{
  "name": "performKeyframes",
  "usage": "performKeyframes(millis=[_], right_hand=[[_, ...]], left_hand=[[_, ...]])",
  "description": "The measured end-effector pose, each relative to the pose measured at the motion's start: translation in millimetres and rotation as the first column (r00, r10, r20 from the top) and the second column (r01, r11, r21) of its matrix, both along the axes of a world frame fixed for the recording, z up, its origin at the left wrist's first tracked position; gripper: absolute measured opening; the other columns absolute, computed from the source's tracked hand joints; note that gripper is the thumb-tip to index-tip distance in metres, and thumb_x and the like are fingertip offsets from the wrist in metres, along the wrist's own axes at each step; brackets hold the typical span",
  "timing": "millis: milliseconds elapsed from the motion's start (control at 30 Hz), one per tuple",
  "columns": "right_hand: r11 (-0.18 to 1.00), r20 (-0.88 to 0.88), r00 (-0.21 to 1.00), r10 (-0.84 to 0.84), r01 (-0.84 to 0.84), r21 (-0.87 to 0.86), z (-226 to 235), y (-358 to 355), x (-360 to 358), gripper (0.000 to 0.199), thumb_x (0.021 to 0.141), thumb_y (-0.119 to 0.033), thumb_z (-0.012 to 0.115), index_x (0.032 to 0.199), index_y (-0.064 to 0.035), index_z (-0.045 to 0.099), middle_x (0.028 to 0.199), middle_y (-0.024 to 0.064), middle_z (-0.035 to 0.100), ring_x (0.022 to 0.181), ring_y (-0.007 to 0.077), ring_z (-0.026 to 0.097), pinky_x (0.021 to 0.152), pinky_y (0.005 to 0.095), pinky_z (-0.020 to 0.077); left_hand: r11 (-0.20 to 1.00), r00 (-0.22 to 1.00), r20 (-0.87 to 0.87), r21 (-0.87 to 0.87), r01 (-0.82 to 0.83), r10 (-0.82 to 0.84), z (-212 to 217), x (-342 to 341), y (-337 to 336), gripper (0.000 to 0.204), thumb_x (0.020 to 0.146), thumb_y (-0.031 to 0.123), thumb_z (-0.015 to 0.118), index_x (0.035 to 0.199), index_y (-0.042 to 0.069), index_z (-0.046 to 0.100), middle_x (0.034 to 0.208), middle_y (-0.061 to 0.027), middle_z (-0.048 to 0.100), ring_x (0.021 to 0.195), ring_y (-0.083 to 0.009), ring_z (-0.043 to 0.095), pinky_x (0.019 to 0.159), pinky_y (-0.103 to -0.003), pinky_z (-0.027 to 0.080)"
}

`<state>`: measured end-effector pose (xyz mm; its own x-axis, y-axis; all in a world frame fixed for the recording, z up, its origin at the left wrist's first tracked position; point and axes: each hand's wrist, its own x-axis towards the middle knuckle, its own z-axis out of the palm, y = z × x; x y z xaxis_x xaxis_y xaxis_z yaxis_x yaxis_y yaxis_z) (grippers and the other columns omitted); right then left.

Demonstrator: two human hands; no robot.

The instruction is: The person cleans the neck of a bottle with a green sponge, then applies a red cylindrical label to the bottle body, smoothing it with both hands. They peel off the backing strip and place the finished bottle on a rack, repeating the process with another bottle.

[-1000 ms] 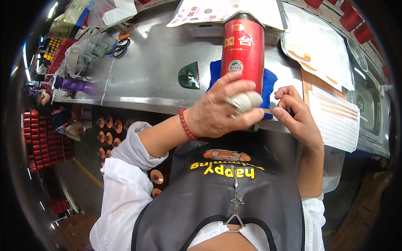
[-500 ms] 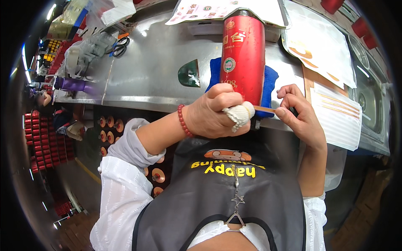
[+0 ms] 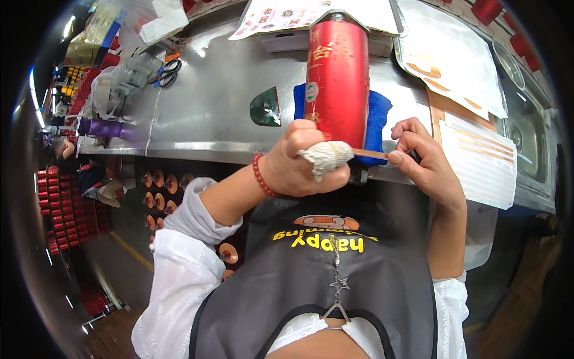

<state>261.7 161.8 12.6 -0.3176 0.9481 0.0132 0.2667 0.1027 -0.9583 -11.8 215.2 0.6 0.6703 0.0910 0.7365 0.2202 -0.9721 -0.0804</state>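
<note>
A red bottle [image 3: 341, 78] with gold lettering lies over a blue cloth [image 3: 379, 116], its dark-rimmed end away from me. My left hand [image 3: 299, 164] is closed around its near end, which the fingers hide. White knitted fabric [image 3: 327, 158], looking like a finger cover, wraps the left thumb. From beside that thumb a thin gold-brown strip [image 3: 371, 154] stretches to the right. My right hand [image 3: 421, 158] pinches the strip's outer end between thumb and forefinger, the other fingers curled.
A green curved piece [image 3: 265, 107] lies on the metal table [image 3: 221, 96]. White sheets with gold strips [image 3: 481, 155] are at the right, beside a sink [image 3: 529, 140]. Scissors [image 3: 169, 73] and plastic bags lie far left. A printed sheet [image 3: 269, 15] stands behind the bottle.
The bottle has turned, its lettering shifting to the left, and it sits slightly further left. My left hand and its covered thumb moved left too; the right hand stays, still pinching the strip.
</note>
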Motion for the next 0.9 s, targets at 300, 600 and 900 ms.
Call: performKeyframes(millis=[300, 600, 900], right_hand=[[0.999, 0.038, 0.999, 0.028, -0.027, -0.023, 1, 1, 2, 0.029, 0.095, -0.026, 0.067, 0.081, -0.0056, 0.052, 0.109, 0.0063, 0.047, 0.101, 0.0154, 0.045, 0.086, 0.0258, 0.0377], [1.0, 0.025, 1.0, 0.011, -0.012, 0.021, -7, 4, 0, 0.029, 0.092, -0.022, 0.071, 0.081, -0.0015, 0.054, 0.102, 0.0075, 0.047, 0.095, 0.0175, 0.047, 0.081, 0.0282, 0.0411], [0.997, 0.019, 0.999, 0.044, -0.043, -0.06, -4, 6, 0, 0.03, 0.094, -0.026, 0.068, 0.081, -0.005, 0.053, 0.109, 0.006, 0.047, 0.1, 0.0154, 0.045, 0.085, 0.0263, 0.0375]], left_hand=[[0.999, 0.999, -0.031, -0.015, -0.033, 0.032, -2, 3, -2, 0.029, 0.055, 0.012, 0.071, 0.081, 0.023, 0.066, 0.112, 0.0037, 0.063, 0.098, -0.0226, 0.045, 0.078, -0.034, 0.041], [0.998, 0.999, -0.03, -0.052, -0.019, 0.018, -4, 7, -3, 0.028, 0.058, 0.011, 0.071, 0.083, 0.022, 0.068, 0.117, 0.0018, 0.062, 0.096, -0.0229, 0.044, 0.076, -0.036, 0.042], [0.999, 0.999, -0.006, 0.022, -0.038, 0.038, 0, 2, -6, 0.03, 0.057, 0.01, 0.071, 0.083, 0.022, 0.068, 0.112, 0.002, 0.063, 0.095, -0.0226, 0.044, 0.074, -0.035, 0.043]])
